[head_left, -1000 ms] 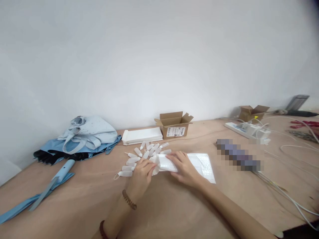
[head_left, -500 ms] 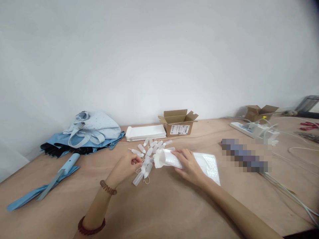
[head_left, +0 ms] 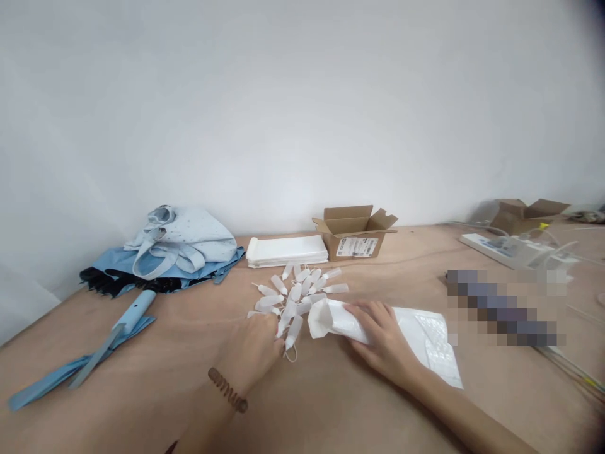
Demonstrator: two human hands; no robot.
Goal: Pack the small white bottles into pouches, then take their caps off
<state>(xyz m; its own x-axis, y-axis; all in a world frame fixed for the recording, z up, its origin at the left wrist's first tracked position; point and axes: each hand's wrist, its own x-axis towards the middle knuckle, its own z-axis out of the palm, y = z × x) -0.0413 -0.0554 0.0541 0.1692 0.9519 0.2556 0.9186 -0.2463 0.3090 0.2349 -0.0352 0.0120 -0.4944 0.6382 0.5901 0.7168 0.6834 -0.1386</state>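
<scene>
A loose cluster of small translucent plastic squeeze bottles [head_left: 295,292], with thin loops at their necks, lies on the table ahead of me. My left hand [head_left: 255,345] is at the near left edge of this cluster, back up and fingers curled closed; its fingertips and whatever they grip are hidden. With my right hand [head_left: 382,334] I grip a white bubble mailer [head_left: 430,337] lying on the table. Its crumpled open end points left toward the bottles. The near side of the mailer is partly covered by my forearm.
Behind the bottles lie a stack of white mailers [head_left: 288,250] and an open cardboard box [head_left: 354,236]. On the left are a blue umbrella [head_left: 135,312] and a pale blue bag [head_left: 198,236]. To the right, a power strip [head_left: 515,249] and another carton [head_left: 527,214].
My left hand has moved toward me and right, turning its back up over the nearest bottles. My right hand still grips the mailer. The camera view has shifted slightly.
</scene>
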